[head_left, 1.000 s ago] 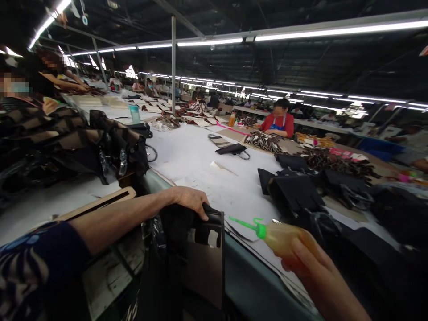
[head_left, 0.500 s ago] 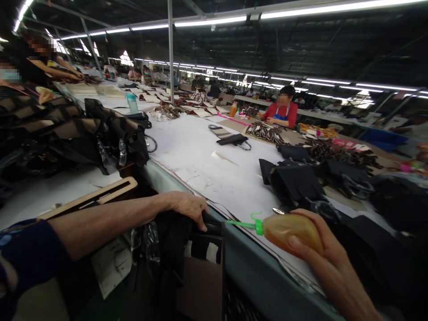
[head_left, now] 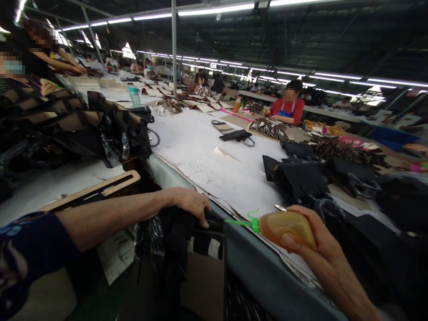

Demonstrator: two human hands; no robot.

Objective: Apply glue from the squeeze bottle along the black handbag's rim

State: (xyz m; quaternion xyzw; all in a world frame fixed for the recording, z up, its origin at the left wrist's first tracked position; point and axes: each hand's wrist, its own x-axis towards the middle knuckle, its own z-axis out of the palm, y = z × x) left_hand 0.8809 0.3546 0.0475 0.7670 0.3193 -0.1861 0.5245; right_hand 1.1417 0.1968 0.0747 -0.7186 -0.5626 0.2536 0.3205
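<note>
My left hand (head_left: 192,204) is closed on the top edge of a black bag piece (head_left: 203,267), which hangs beside the table edge with its brown-grey panel facing me. Two pale patches show near that panel's top. My right hand (head_left: 310,236) grips a squeeze bottle (head_left: 284,228) of amber liquid, lying sideways. Its green nozzle (head_left: 239,222) points left, and the tip is at the black edge just right of my left fingers. Whether the tip touches the material I cannot tell. Plastic-wrapped handles (head_left: 155,238) hang below my left wrist.
A white-covered table (head_left: 200,151) stretches ahead. Black bags (head_left: 301,183) lie on its right side, and more bags (head_left: 67,120) are heaped at left. A slotted wooden board (head_left: 100,189) sits near my left forearm. A person in red (head_left: 287,107) works across the table.
The view has shifted slightly, so the scene sits a little further right. The bottle and my right hand have moved slightly left, toward my left hand. Both grips stay the same.
</note>
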